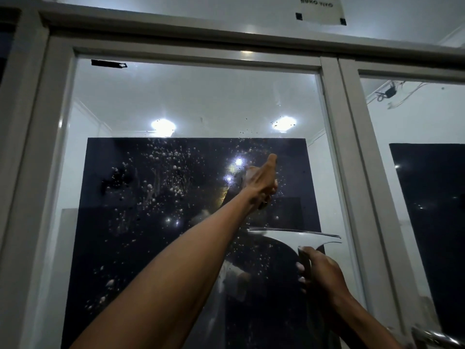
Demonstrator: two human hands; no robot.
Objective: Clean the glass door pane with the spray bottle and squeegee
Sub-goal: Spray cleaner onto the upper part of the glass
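Observation:
The glass door pane point(151, 102) fills the view, set in a white frame point(334, 147). Droplets and foam specks point(163, 167) dot its middle over a dark reflection. My left hand point(264, 182) is raised against the glass with its thumb pointing up. Its fingers curl round a pale object point(247, 173) that looks like the spray bottle and is mostly hidden by the hand. Lower right, my right hand point(324, 273) grips the handle of the squeegee point(294, 235). Its blade lies level, close to the glass, below my left hand.
A second pane point(415, 127) lies to the right behind a white post. A metal door handle point(437, 338) shows at the bottom right. Black tape point(108, 63) sticks to the pane's top left corner. A paper sign point(322, 8) hangs above the door.

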